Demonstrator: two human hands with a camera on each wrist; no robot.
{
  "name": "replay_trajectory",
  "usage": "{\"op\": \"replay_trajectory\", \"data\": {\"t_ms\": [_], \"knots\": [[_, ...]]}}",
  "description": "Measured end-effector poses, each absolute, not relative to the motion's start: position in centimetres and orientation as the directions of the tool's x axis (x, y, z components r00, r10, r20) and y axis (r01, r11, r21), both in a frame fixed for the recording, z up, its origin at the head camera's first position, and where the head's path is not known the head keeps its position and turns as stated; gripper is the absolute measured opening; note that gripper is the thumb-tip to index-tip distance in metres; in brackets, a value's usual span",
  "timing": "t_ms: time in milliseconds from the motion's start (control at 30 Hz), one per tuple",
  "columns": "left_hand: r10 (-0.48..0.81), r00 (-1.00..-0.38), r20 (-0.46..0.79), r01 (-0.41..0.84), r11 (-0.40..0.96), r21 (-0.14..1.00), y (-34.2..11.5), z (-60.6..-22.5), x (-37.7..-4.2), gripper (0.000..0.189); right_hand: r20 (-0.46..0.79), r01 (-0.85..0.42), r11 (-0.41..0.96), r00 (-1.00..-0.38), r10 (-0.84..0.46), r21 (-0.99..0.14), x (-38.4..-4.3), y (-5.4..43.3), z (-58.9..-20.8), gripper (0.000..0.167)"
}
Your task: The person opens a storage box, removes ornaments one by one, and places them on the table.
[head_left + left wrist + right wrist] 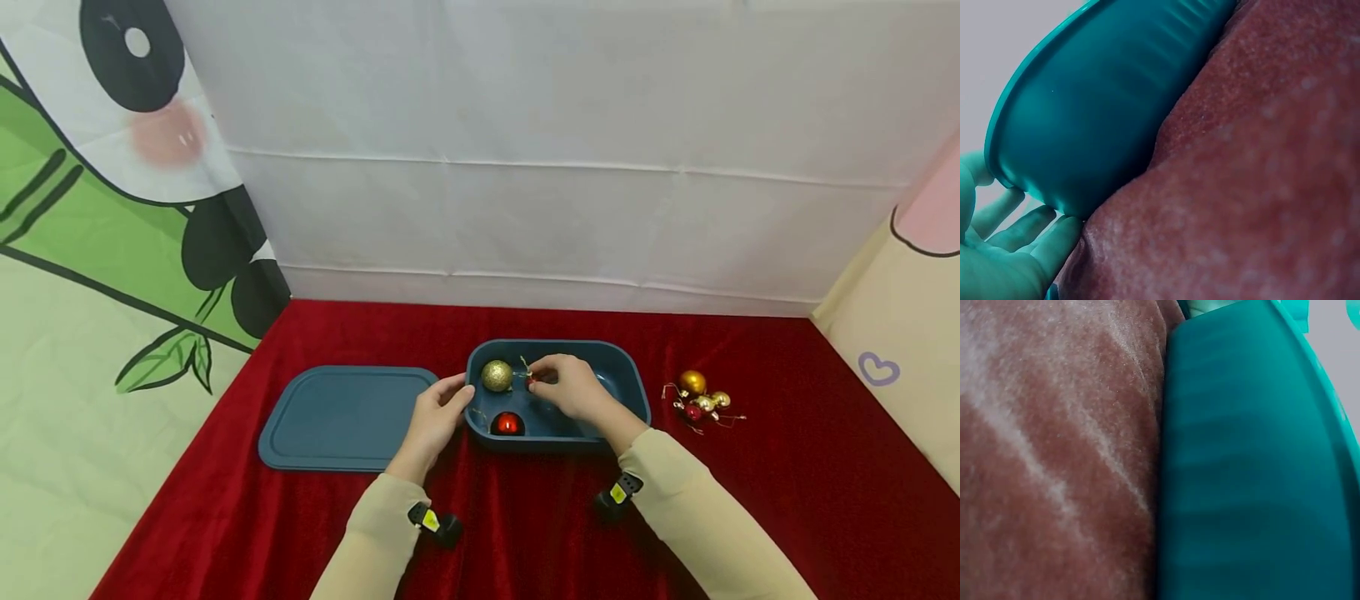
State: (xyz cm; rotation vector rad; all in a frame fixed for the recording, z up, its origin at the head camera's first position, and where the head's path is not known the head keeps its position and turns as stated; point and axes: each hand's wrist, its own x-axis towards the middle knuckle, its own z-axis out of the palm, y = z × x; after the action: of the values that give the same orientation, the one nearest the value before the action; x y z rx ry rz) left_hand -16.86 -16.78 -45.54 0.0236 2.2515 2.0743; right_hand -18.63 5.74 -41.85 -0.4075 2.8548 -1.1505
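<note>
A blue rectangular box [577, 439] stands uncovered on the red cloth. My left hand [435, 417] holds its left end, the thumb at the rim and the fingers against the outer wall, as the left wrist view of the box [1079, 119] also shows. Over the inside of the box, my right hand [573, 387] pinches a small red Christmas ornament [531, 381] with a gold string. A glittery gold ball ornament [497, 376] and a shiny red ball ornament [507, 423] lie in the box's left part. The right wrist view shows the box's outer wall [1247, 462], not the fingers.
Left of the box lies a flat blue lid [345, 417], behind my left forearm. Several small gold and red ornaments [693, 383] lie in a cluster to the box's right. Red velvet cloth [225, 500] covers the table, with a white sheet [555, 217] behind.
</note>
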Motion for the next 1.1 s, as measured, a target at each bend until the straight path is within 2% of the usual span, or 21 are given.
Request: {"op": "replay_trajectory", "data": {"t_ms": [700, 1100], "knots": [[0.056, -0.997, -0.059, -0.053, 0.099, 0.994, -16.7, -45.7, -16.9, 0.040, 0.113, -0.229, 0.686, -0.971, -0.211, -0.690, -16.1, 8.0, -42.0, 0.028], [0.063, -0.996, -0.067, -0.060, 0.103, 0.993, -16.8, -45.8, -17.0, 0.041, 0.243, -0.319, 0.669, -0.947, -0.208, -0.671, -14.7, 9.8, -42.4, 0.032]]}}
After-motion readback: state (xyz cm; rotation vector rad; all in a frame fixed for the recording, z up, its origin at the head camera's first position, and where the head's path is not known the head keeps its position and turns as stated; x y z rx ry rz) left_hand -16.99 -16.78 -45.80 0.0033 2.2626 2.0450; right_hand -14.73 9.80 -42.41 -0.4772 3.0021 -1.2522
